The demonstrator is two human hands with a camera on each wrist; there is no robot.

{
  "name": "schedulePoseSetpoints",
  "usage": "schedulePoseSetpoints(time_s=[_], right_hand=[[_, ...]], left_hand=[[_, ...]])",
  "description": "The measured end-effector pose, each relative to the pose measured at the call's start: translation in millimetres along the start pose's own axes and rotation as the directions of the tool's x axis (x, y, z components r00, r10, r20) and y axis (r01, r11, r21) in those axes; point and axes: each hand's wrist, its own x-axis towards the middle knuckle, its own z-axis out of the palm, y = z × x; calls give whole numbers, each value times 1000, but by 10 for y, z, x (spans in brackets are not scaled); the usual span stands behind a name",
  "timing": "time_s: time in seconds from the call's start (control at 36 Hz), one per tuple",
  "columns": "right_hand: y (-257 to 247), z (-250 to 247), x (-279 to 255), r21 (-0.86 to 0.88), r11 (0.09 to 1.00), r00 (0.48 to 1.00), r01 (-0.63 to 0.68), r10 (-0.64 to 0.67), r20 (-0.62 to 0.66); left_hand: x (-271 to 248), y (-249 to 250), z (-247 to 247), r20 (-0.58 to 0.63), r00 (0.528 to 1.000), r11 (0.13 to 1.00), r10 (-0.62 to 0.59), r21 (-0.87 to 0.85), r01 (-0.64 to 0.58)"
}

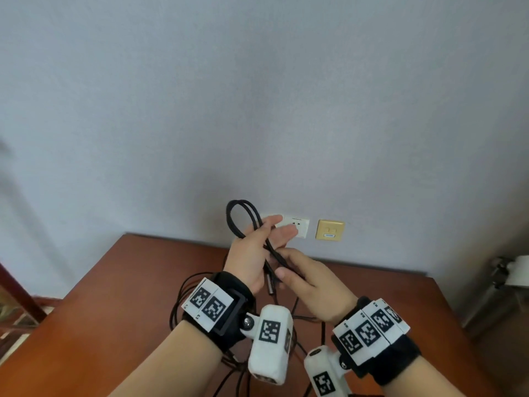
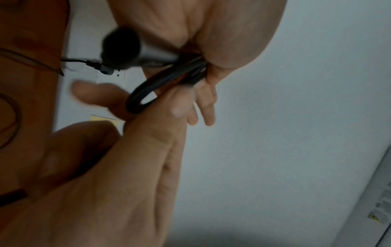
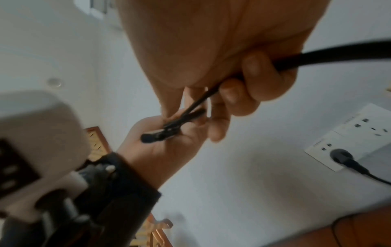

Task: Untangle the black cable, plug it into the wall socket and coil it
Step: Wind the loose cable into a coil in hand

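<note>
Both hands are raised over the brown table [image 1: 128, 282], close to the wall. My left hand [image 1: 254, 250] holds a couple of loops of the black cable [image 1: 277, 257] between thumb and palm, its fingers reaching out toward the white wall socket [image 1: 300, 224]. The cable's grey cylindrical end [image 3: 156, 135] lies across that palm. My right hand [image 1: 306, 282] pinches the strand just below the loops, fingers curled round it [image 3: 253, 75]. A black plug [image 3: 340, 155] sits in the socket, seen also in the left wrist view [image 2: 103, 70]. More cable lies in loose loops on the table under my wrists.
A yellow wall plate [image 1: 330, 230] is mounted right of the socket. Dark wooden furniture [image 1: 17, 282] stands at the left beyond the table edge. A white and grey appliance [image 1: 512, 270] stands at the far right by the wall.
</note>
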Motion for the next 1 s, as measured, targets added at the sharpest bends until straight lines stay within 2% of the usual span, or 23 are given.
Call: schedulePoseSetpoints(time_s=[0.14,0.25,0.36,0.5,0.61,0.72,0.81,0.92,1.0], right_hand=[[112,19,-46,220,975,988,21,14,-154],[149,24,-49,353,935,946,-20,132,-297],[141,5,-75,262,964,977,-42,94,-190],[110,-24,-73,83,995,996,-59,63,-56],[101,-54,-61,78,994,997,-74,76,-17],[30,-26,-94,63,996,998,-66,66,9],[55,-15,-142,128,980,988,-149,144,52],[181,-103,-197,146,961,972,-234,236,5],[326,-184,-218,168,942,954,-291,299,-23]], left_hand=[[-36,26,37,66,997,999,30,-37,-27],[-76,59,26,143,990,998,-4,-59,13],[-97,54,-11,192,978,988,-87,-108,109],[-144,38,15,175,979,965,-101,-221,139],[-198,106,87,201,973,957,-110,-243,158],[-163,88,91,122,992,982,-17,-185,39],[-126,141,92,38,996,978,78,-199,-69],[-56,321,12,-81,980,967,180,-167,-192],[-9,363,-86,-169,950,958,262,-72,-277]])
